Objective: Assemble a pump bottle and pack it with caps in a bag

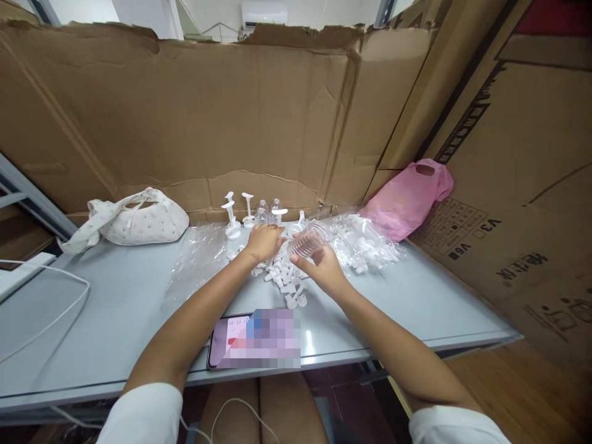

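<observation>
My right hand is closed around a clear ribbed plastic cylinder, tilted above the tabletop. To its left, my left hand is palm down with its fingers bent toward the right; what lies under them is hidden. Just behind those fingers rises a white T-topped piece. Below both hands lies a pile of small white plastic parts. Several white stands with T-shaped tops are upright at the back, beside two clear bottles.
A clear bag of white parts lies right of the hands, with a pink bag behind. A flat plastic bag and a white cloth bag lie left. A phone rests near the front edge. Cardboard walls the back.
</observation>
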The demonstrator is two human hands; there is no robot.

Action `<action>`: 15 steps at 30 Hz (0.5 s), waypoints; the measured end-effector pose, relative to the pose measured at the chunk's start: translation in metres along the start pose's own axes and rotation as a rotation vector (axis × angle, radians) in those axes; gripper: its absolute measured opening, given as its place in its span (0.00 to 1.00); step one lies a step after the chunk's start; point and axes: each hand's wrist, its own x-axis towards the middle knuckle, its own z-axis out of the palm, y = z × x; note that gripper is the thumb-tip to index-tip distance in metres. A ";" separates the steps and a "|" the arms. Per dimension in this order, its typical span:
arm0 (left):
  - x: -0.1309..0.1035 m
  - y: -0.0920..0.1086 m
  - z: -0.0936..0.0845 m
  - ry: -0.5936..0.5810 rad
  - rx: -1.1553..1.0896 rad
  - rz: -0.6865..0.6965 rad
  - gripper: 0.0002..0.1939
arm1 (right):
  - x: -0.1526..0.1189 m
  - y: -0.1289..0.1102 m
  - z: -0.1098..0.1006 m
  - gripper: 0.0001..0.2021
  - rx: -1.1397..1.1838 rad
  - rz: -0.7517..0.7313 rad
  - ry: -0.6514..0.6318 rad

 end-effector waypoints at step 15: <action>-0.065 0.026 -0.066 0.659 -0.867 -0.052 0.15 | -0.006 -0.006 0.004 0.16 -0.448 -0.095 -0.067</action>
